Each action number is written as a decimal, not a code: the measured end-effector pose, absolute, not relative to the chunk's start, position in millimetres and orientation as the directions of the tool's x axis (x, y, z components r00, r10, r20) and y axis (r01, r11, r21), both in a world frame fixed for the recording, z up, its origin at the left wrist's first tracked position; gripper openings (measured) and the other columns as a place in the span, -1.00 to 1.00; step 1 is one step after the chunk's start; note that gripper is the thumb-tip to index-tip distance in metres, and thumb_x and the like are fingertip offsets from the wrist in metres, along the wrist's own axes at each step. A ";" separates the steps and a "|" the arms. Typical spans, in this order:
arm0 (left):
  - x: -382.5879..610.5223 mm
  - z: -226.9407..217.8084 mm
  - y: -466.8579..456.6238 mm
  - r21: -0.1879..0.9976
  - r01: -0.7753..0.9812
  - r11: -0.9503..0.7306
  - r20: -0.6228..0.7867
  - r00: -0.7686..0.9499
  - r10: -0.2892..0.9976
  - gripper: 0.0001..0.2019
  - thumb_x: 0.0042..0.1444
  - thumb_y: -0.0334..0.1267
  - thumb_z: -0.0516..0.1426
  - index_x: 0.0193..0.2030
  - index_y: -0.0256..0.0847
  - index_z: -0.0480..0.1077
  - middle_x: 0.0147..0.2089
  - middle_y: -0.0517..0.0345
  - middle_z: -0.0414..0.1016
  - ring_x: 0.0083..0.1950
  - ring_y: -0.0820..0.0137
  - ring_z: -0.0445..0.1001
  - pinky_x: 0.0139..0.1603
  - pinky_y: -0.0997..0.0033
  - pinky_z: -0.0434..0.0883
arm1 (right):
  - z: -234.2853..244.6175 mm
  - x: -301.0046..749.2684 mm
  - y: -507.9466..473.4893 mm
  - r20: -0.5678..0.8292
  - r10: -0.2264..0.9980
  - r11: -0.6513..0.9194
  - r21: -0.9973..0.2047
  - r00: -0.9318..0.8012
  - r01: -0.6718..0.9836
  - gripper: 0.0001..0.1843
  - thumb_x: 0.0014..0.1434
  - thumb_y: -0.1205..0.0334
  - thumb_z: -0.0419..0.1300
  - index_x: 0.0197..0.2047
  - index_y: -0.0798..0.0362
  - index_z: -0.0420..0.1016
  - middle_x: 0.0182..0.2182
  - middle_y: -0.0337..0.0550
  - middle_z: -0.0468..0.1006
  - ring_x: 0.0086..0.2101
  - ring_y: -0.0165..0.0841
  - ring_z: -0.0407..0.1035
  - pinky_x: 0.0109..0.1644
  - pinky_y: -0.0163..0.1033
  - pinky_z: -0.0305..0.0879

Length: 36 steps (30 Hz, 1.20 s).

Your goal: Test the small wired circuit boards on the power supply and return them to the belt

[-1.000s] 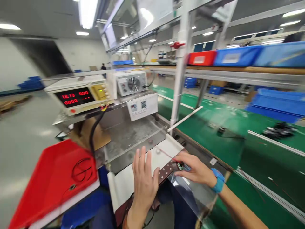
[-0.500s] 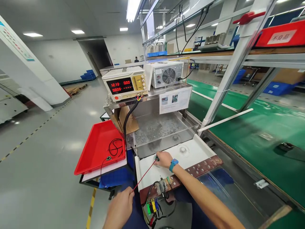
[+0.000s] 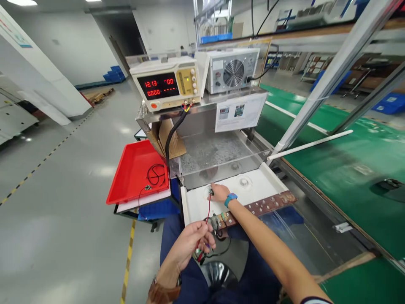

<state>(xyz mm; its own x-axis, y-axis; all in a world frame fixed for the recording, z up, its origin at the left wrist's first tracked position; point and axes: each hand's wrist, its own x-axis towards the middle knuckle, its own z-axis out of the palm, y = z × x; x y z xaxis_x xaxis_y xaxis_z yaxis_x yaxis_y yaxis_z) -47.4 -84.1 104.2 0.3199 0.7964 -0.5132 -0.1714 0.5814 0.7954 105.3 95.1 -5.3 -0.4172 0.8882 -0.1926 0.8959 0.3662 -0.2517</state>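
Note:
My right hand, with a blue wristband, presses a small dark part down on the white tray by the clear tank. A thin red wire runs from that part to my left hand, which pinches its lower end near a bunch of coloured clips. Those clips hang below a brown strip with rivets along the tray's front edge.
A power supply with red digits and a fan unit stand on a metal shelf above the clear tank. A red tray holding a black wire lies to the left. A green conveyor runs along the right.
The view has swung left and down. My right hand carried the small part from the brown strip to the white tray. My left hand drew back, then came in close to the clips with the red wire.

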 end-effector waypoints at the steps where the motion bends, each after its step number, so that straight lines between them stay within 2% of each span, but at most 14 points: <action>1: -41.5 105.7 -86.7 0.772 -0.208 0.601 -0.518 0.343 0.784 -0.58 0.03 0.09 0.26 -0.26 -0.26 0.37 -0.47 0.13 0.49 -0.42 0.41 0.50 -0.47 0.53 0.36 | -5.9 106.8 95.0 -0.182 0.887 0.370 -0.266 -0.424 0.890 -0.48 0.15 -0.09 0.23 0.06 0.07 0.36 -0.08 0.04 0.59 -0.09 -0.13 0.48 -0.15 -0.22 0.25; 6: -29.7 108.5 -96.7 0.709 -0.263 0.654 -0.527 0.418 0.740 -0.64 0.08 0.01 0.26 -0.26 -0.28 0.38 -0.44 0.08 0.52 -0.37 0.38 0.54 -0.44 0.53 0.42 | -8.9 111.4 97.2 -0.192 0.882 0.365 -0.299 -0.431 0.881 -0.60 0.23 -0.02 0.17 0.03 0.05 0.36 -0.09 0.00 0.58 -0.09 -0.16 0.46 -0.14 -0.24 0.21; 15: -20.5 120.6 -97.6 0.764 -0.226 0.605 -0.451 0.483 0.750 -0.69 0.05 -0.09 0.31 -0.24 -0.29 0.40 -0.31 0.05 0.54 -0.33 0.41 0.56 -0.34 0.50 0.47 | -13.3 111.6 103.7 -0.212 0.889 0.320 -0.344 -0.405 0.883 -0.54 0.15 -0.07 0.22 0.02 0.02 0.38 -0.11 -0.05 0.58 -0.11 -0.20 0.45 -0.17 -0.26 0.19; 18: -15.6 119.8 -87.3 0.815 -0.201 0.544 -0.429 0.420 0.799 -0.66 -0.01 -0.05 0.34 -0.27 -0.28 0.42 -0.34 0.09 0.53 -0.39 0.44 0.54 -0.36 0.50 0.44 | -17.1 112.2 104.9 -0.194 0.891 0.325 -0.362 -0.411 0.874 -0.54 0.14 -0.08 0.21 0.01 0.01 0.38 -0.14 -0.08 0.59 -0.13 -0.20 0.46 -0.17 -0.26 0.18; 21: -11.0 106.4 -62.7 0.893 -0.124 0.433 -0.386 0.287 0.877 -0.62 -0.06 0.01 0.34 -0.29 -0.26 0.44 -0.41 0.14 0.51 -0.44 0.44 0.49 -0.40 0.49 0.39 | -19.3 112.4 105.1 -0.177 0.895 0.329 -0.360 -0.410 0.873 -0.56 0.13 -0.05 0.19 0.01 0.00 0.37 -0.16 -0.09 0.60 -0.14 -0.21 0.47 -0.19 -0.27 0.17; 24: -5.7 80.6 -30.9 0.961 0.060 0.270 -0.275 0.093 0.957 -0.66 -0.12 0.01 0.34 -0.39 -0.25 0.47 -0.48 0.15 0.49 -0.44 0.42 0.45 -0.39 0.47 0.35 | -19.0 112.4 105.5 -0.170 0.894 0.337 -0.358 -0.415 0.871 -0.55 0.13 -0.04 0.19 0.02 0.01 0.35 -0.16 -0.06 0.60 -0.16 -0.20 0.47 -0.21 -0.26 0.18; 26: -1.8 60.2 -13.1 0.960 0.202 0.194 -0.201 0.017 0.979 -0.70 -0.14 -0.01 0.32 -0.47 -0.23 0.49 -0.48 0.13 0.52 -0.42 0.39 0.45 -0.35 0.44 0.36 | -18.4 112.3 106.3 -0.180 0.888 0.342 -0.355 -0.423 0.870 -0.53 0.13 -0.05 0.20 0.03 0.02 0.34 -0.15 -0.06 0.60 -0.16 -0.20 0.48 -0.21 -0.26 0.18; 29: 2.8 32.6 1.6 0.935 0.284 0.212 -0.217 -0.015 0.976 -0.72 -0.14 -0.01 0.28 -0.51 -0.22 0.49 -0.49 0.09 0.55 -0.43 0.35 0.47 -0.35 0.39 0.36 | -18.4 112.1 107.9 -0.189 0.883 0.347 -0.356 -0.430 0.868 -0.54 0.12 -0.05 0.20 0.01 0.01 0.34 -0.16 -0.07 0.60 -0.16 -0.21 0.48 -0.22 -0.26 0.19; 36: 3.6 8.5 4.2 0.918 0.246 0.310 -0.314 -0.023 0.949 -0.66 -0.17 0.05 0.29 -0.52 -0.24 0.51 -0.49 0.05 0.56 -0.43 0.34 0.49 -0.35 0.40 0.37 | -19.4 111.3 110.0 -0.189 0.882 0.352 -0.343 -0.431 0.871 -0.53 0.12 -0.07 0.18 -0.01 0.05 0.32 -0.19 -0.02 0.60 -0.18 -0.18 0.49 -0.22 -0.24 0.21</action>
